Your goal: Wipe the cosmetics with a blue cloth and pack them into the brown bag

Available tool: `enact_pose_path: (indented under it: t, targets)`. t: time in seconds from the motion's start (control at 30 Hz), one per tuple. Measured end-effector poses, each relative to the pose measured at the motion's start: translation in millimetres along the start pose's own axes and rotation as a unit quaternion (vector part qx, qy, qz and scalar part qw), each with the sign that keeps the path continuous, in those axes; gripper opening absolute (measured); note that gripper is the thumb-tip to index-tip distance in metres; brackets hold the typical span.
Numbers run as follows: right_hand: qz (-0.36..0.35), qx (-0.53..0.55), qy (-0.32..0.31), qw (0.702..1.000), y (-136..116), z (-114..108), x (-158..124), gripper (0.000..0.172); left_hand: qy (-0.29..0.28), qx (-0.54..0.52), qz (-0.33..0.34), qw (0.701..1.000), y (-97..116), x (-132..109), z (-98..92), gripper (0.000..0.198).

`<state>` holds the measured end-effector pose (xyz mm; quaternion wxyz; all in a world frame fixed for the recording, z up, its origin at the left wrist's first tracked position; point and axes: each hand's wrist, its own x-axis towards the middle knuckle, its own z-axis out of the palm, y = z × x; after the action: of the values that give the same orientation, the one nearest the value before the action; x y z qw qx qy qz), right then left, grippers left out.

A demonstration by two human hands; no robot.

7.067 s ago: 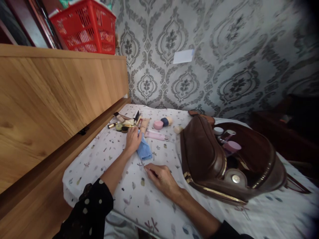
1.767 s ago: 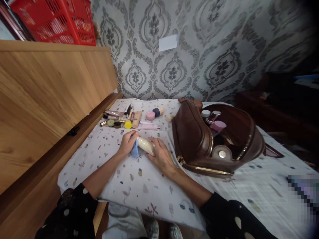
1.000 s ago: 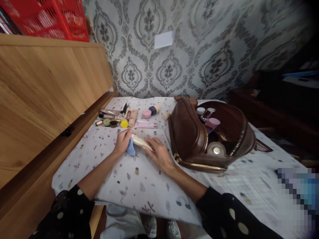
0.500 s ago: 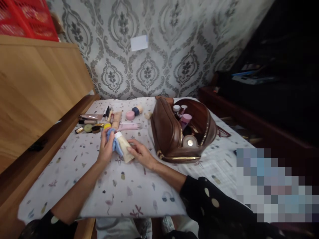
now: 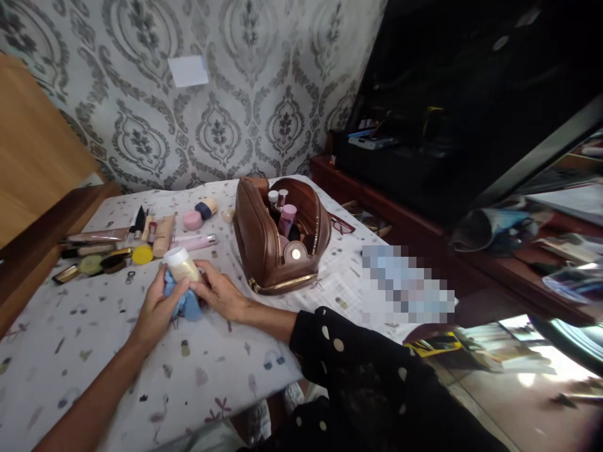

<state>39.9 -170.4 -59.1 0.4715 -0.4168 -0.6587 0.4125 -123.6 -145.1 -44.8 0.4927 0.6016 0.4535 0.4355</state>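
Observation:
A cream-coloured tube with a white cap (image 5: pixel 183 265) is held between my two hands over the table, cap end pointing up and away. My left hand (image 5: pixel 157 302) is closed around the tube together with a blue cloth (image 5: pixel 189 307), its thumb across the tube. The fingers of my right hand (image 5: pixel 222 294) grip the tube's right side, near the cloth. Just beyond the hands lie a yellow round container (image 5: pixel 142 254), a peach tube (image 5: pixel 164 235) and a pink tube (image 5: pixel 195 241). To the right stands an unzipped brown bag (image 5: pixel 257 242) with a pink-capped container (image 5: pixel 287 220) inside.
More cosmetics, including a green round case (image 5: pixel 90 265) and a pink jar (image 5: pixel 192 220), lie at the table's left. Red-framed glasses (image 5: pixel 342 225) rest behind the bag. A wooden panel (image 5: pixel 38 150) borders the left. A dark screen (image 5: pixel 438 81) stands at right.
The view has swung right, so table things appear further left. The tube has been turned, its cap now tilting up toward the upper left, with the blue cloth beneath it. Both hands still hold on.

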Motion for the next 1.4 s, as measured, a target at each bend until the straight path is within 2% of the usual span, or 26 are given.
enact_pose_path:
  t: [0.2, 0.3, 0.53, 0.7, 0.87, 0.97, 1.13, 1.3, 1.4]
  targets:
    - [-0.012, -0.088, 0.034, 0.995, -6.8, -1.0, -0.5, 0.041, 0.054, 0.086, 0.044, 0.994, 8.6, -1.5, -1.1, 0.050]
    - [-0.003, -0.111, 0.041, 0.993, -6.7, -0.3, -0.3, 0.040, 0.061, 0.130, 0.069, 0.987, 14.7, -1.5, -1.7, 0.049]
    - [-0.021, -0.033, 0.073, 0.997, -6.5, -2.6, 1.1, 0.039, 0.003, 0.194, 0.082, 0.977, 10.0, -0.8, -7.8, 0.045]
    - [-0.015, 0.001, 0.056, 0.998, -7.5, -4.8, 0.8, 0.044, -0.014, 0.258, 0.133, 0.957, 4.9, 0.0, -13.5, 0.036]
    - [-0.004, 0.014, 0.057, 0.998, -6.3, -5.0, 1.4, 0.050, -0.029, 0.308, 0.169, 0.936, 9.1, -1.1, -12.8, 0.033]
    - [-0.024, 0.038, 0.059, 0.997, -5.1, -4.7, 1.6, 0.056, -0.035, 0.321, 0.181, 0.929, 12.4, -1.2, -11.1, 0.032]
    - [-0.048, 0.066, 0.083, 0.993, 0.7, -6.0, 4.0, 0.058, -0.075, 0.338, 0.176, 0.921, 13.1, 3.2, -12.8, 0.033]
    - [-0.033, 0.096, 0.102, 0.990, 7.9, -9.1, 10.6, 0.049, -0.126, 0.342, 0.154, 0.919, 14.3, 5.8, -17.3, 0.032]
    - [-0.017, 0.134, 0.109, 0.985, 5.3, -9.7, 11.3, 0.048, -0.134, 0.333, 0.144, 0.922, 18.6, 6.0, -21.3, 0.032]
